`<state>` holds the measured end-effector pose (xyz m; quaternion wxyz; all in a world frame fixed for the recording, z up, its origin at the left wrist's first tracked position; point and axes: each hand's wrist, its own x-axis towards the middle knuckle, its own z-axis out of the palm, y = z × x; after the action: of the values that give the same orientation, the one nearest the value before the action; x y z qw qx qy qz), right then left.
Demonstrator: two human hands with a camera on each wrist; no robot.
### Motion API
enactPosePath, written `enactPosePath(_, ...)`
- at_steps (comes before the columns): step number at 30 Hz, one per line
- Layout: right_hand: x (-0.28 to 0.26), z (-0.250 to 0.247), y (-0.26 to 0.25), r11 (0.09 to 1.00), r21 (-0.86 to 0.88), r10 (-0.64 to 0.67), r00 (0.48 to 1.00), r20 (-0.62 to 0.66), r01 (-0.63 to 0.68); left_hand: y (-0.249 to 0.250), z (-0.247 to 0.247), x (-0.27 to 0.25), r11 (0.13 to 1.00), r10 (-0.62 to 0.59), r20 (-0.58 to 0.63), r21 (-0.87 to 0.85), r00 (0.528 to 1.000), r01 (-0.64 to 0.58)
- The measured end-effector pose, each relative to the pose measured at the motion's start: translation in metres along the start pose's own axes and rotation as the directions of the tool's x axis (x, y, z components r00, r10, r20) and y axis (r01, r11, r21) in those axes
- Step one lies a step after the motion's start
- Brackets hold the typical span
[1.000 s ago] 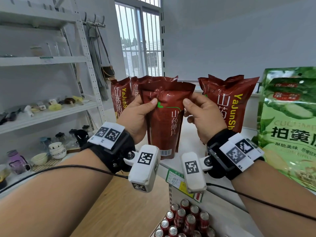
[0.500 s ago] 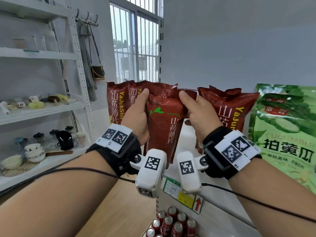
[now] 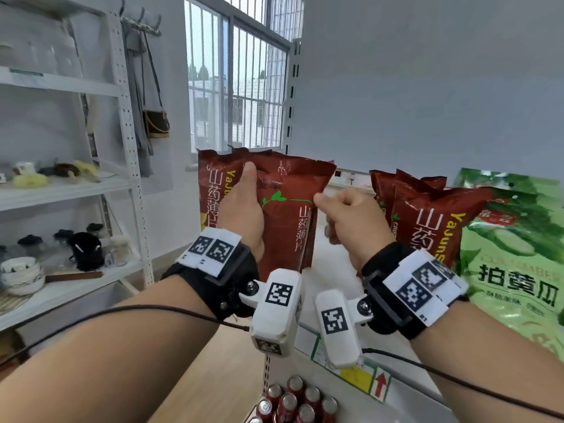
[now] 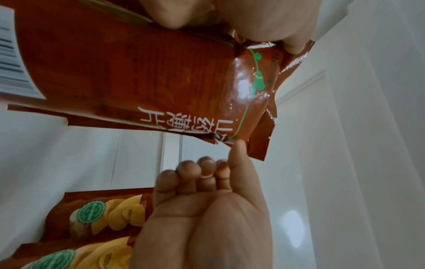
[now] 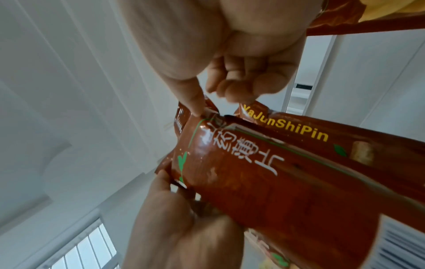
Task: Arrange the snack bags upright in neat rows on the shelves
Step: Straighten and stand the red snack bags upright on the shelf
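Note:
A red-brown snack bag [image 3: 290, 221] [image 4: 138, 72] [image 5: 276, 191] stands upright in front of the left row of like bags [image 3: 213, 190]. My left hand [image 3: 244, 209] [image 4: 207, 16] [image 5: 179, 218] grips its left side, thumb up the front and fingers behind. My right hand [image 3: 345, 215] [image 4: 207, 200] [image 5: 230, 63] is beside the bag's right edge with fingers curled into the palm; only the thumb tip touches that edge. My left wrist hides the bag's bottom. A second row of red-brown bags [image 3: 427, 215] stands to the right.
A large green cucumber snack bag [image 3: 515, 239] stands at the far right. The shelf's front edge [image 3: 357, 377] carries price tags, with several red cans [image 3: 293, 404] below. A white rack [image 3: 76, 190] with bowls and jars stands at the left, beside a barred window [image 3: 238, 87].
The bag has gone back toward the left row. My right hand has let go of its upper right side and curled its fingers. My left hand keeps its hold.

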<state>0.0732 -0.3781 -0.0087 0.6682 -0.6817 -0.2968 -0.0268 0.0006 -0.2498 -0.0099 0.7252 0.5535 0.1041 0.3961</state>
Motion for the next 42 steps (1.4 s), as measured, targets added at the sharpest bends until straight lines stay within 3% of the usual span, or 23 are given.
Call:
enactPosePath(3, -0.008, 0.014, -0.001, 1.0, -0.008, 0.003, 0.99, 0.14, -0.002, 0.004, -0.007, -0.001, 0.999, 0.01, 0.045, -0.041, 0.999, -0.008)
enactPosePath(5, -0.008, 0.021, -0.001, 0.999, -0.036, 0.0, 0.987, 0.16, 0.006, 0.001, -0.012, -0.001, 0.99, -0.006, 0.105, -0.137, 0.994, 0.02)
enactPosePath(7, -0.007, 0.025, -0.002, 0.998, -0.059, 0.016, 0.986, 0.169, -0.006, -0.004, -0.017, -0.001, 0.996, 0.04, 0.163, -0.089, 0.986, -0.025)
enactPosePath(10, -0.005, 0.029, 0.001, 0.994, -0.112, 0.025, 0.986, 0.162, -0.006, -0.006, -0.023, 0.0, 0.997, 0.041, 0.206, -0.071, 0.978, -0.027)
enactPosePath(15, 0.005, 0.036, 0.01, 0.991, -0.131, -0.023, 0.999, 0.046, 0.029, -0.008, -0.029, 0.005, 0.998, 0.034, 0.262, -0.064, 0.964, -0.018)
enactPosePath(26, 0.012, 0.043, 0.02, 0.996, 0.084, 0.03, 0.996, 0.079, -0.037, -0.01, -0.043, 0.015, 0.999, -0.029, 0.307, -0.021, 0.951, 0.037)
enactPosePath(29, 0.006, 0.034, 0.015, 0.999, 0.044, 0.025, 0.996, 0.087, -0.029, -0.007, -0.038, 0.012, 0.997, -0.035, 0.322, -0.047, 0.946, 0.053)
enactPosePath(31, 0.0, 0.026, 0.007, 0.999, -0.046, -0.018, 0.999, 0.042, 0.02, -0.003, -0.031, 0.009, 0.995, -0.042, 0.334, -0.069, 0.942, 0.068)
enactPosePath(35, -0.012, -0.002, -0.014, 0.972, -0.199, -0.157, 0.972, -0.175, 0.121, 0.005, -0.007, -0.003, 0.993, -0.058, 0.376, -0.077, 0.925, 0.093)
enactPosePath(39, -0.023, -0.036, -0.032, 0.935, -0.297, -0.287, 0.908, -0.307, 0.195, 0.008, 0.023, -0.016, 0.989, -0.104, 0.433, -0.046, 0.895, 0.137)
enactPosePath(42, -0.027, -0.063, -0.041, 0.9, -0.392, -0.36, 0.829, -0.429, 0.188, 0.006, 0.041, -0.025, 0.985, -0.13, 0.481, -0.035, 0.867, 0.167)
